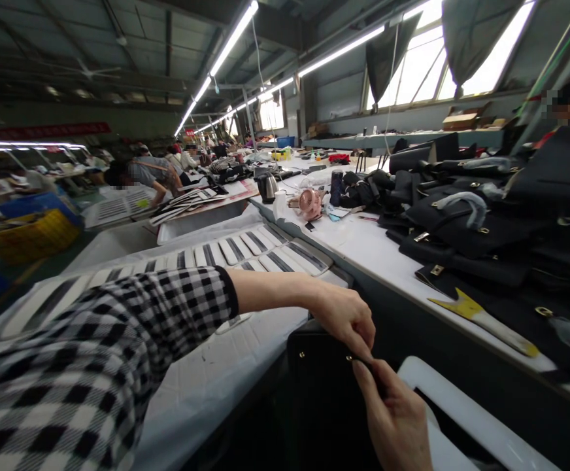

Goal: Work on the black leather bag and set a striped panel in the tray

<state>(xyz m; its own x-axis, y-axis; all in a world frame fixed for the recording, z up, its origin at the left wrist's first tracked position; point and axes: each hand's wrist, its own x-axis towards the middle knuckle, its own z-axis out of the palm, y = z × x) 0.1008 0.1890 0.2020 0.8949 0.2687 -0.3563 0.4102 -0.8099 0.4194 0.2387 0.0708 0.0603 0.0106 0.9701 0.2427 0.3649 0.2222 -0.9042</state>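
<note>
My left hand (346, 318) reaches across in a black-and-white checked sleeve and pinches the top edge of a black bag (321, 386) that stands low in front of me. My right hand (395, 418) comes up from below and grips the same edge, fingertips meeting the left hand's at a small gold stud. The bag's lower part is lost in shadow.
A white worktable (387, 252) runs away to the right, piled with black bags (491, 222). A yellow-tipped tool (486, 320) lies near its edge. White and black striped pieces (260, 252) lie in rows on the left bench. A pink fan (309, 203), a kettle (267, 187) and other workers are farther back.
</note>
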